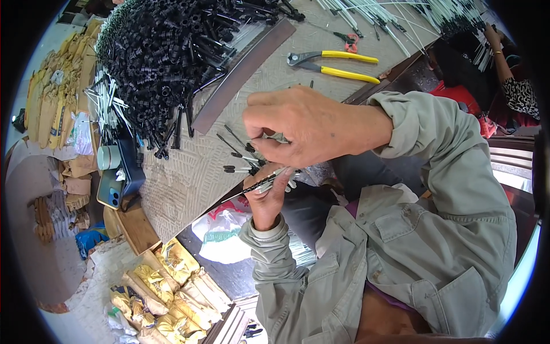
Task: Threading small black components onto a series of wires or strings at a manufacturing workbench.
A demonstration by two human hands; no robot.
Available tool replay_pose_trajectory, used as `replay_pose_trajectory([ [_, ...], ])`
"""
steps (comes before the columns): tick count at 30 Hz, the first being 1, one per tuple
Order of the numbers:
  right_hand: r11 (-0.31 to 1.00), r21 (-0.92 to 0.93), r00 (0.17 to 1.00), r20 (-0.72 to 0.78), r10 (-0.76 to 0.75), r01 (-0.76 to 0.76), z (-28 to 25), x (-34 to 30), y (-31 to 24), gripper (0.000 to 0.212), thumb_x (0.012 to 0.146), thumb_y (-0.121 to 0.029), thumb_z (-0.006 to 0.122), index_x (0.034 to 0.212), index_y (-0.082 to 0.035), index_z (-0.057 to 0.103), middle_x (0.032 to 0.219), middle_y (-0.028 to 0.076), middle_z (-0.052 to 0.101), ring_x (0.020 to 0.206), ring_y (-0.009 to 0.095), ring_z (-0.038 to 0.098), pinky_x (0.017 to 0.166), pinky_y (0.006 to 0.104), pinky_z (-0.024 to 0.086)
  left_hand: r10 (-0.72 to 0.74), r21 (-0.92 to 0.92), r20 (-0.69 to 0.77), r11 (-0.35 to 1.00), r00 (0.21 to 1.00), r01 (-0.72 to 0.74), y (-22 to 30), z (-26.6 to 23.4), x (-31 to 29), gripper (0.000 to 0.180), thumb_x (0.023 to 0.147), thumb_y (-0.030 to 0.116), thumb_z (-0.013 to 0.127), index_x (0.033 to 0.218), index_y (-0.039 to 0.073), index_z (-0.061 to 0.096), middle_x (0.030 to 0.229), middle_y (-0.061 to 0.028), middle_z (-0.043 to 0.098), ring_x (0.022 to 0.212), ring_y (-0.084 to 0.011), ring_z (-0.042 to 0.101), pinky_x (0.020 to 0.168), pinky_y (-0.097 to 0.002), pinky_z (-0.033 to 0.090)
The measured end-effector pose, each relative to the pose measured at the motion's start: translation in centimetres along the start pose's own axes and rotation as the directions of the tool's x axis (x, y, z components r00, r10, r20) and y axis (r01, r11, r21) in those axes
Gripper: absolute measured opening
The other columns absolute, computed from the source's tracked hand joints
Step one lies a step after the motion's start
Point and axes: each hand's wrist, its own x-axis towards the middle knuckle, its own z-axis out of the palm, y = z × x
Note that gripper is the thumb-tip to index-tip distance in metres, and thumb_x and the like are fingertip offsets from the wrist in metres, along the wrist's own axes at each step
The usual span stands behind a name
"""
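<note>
Over the table's near edge, my left hand [268,198] is closed round a bundle of thin white sticks [252,169] with black tips, which fan out to the left. A dark, twisted-looking strip lies across its thumb side. Just above, my right hand [312,123] is bent with thumb and forefinger pinched together by the black tips; what the pinch holds is too small to make out. Beyond my hands, a large heap of black plastic fittings [166,63] covers the far left of the table, held back by a flat brown bar [243,77].
Yellow-handled end-cutting pliers [335,64] and a small red-handled tool [350,41] lie on the worn tabletop [172,195]. More white sticks [366,14] are at the far side. A phone [109,189] and a cup [107,157] sit left. Another person's arm [501,60] handles sticks at far right.
</note>
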Motion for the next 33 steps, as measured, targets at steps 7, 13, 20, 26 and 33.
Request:
replay_pose_trajectory([
  [7,0.982,0.182,0.994,0.103,0.035,-0.053,-1.1,-0.2,-0.2,0.015,0.075,-0.006,0.065,0.083,-0.002,0.053,0.074,0.007,0.050,0.056,0.016,0.052,0.046,0.0275,0.038,-0.045,-0.108,-0.042,0.993,0.998,0.041,-0.1,-0.1,-0.1,0.011,0.079,-0.001,0.064,0.090,-0.002,0.064,0.079,-0.0065,0.066,0.066,-0.0084,0.054,0.060,-0.0225,0.043],
  [13,0.978,0.207,1.000,0.015,0.008,-0.010,-0.7,-0.7,0.6,0.015,0.077,-0.006,0.065,0.090,-0.003,0.059,0.076,0.006,0.050,0.056,0.011,0.049,0.045,0.0247,0.036,-0.073,-0.203,-0.033,0.977,0.997,0.065,1.0,0.6,0.4,0.014,0.081,0.000,0.063,0.094,-0.005,0.062,0.086,-0.0082,0.066,0.071,-0.0086,0.055,0.064,-0.0207,0.044],
  [20,0.976,0.213,0.999,0.017,0.034,-0.037,-0.9,-0.2,0.3,0.010,0.077,-0.006,0.063,0.084,-0.003,0.057,0.076,0.006,0.051,0.061,0.015,0.053,0.049,0.0271,0.039,-0.130,-0.269,-0.055,0.957,0.990,0.111,0.1,0.3,0.0,0.018,0.081,0.003,0.064,0.097,-0.005,0.061,0.087,-0.0094,0.065,0.076,-0.0105,0.056,0.071,-0.0228,0.044],
  [26,0.972,0.232,0.999,0.005,0.038,-0.038,-0.8,-0.2,0.5,0.009,0.077,-0.006,0.061,0.083,0.000,0.057,0.074,0.008,0.053,0.062,0.018,0.054,0.054,0.0296,0.042,-0.142,-0.278,-0.160,0.956,0.977,0.094,0.3,1.4,0.1,0.024,0.081,0.004,0.064,0.103,-0.005,0.058,0.099,-0.0104,0.062,0.085,-0.0126,0.055,0.078,-0.0255,0.043],
  [33,0.945,0.271,0.972,0.194,0.132,-0.182,-1.7,0.0,0.6,0.011,0.079,-0.009,0.057,0.083,0.001,0.057,0.073,0.010,0.055,0.063,0.021,0.055,0.056,0.0316,0.043,-0.112,-0.284,-0.167,0.957,0.980,0.061,0.1,1.3,0.0,0.027,0.080,0.002,0.063,0.106,-0.005,0.057,0.103,-0.0103,0.060,0.089,-0.0142,0.054,0.081,-0.0259,0.042],
])
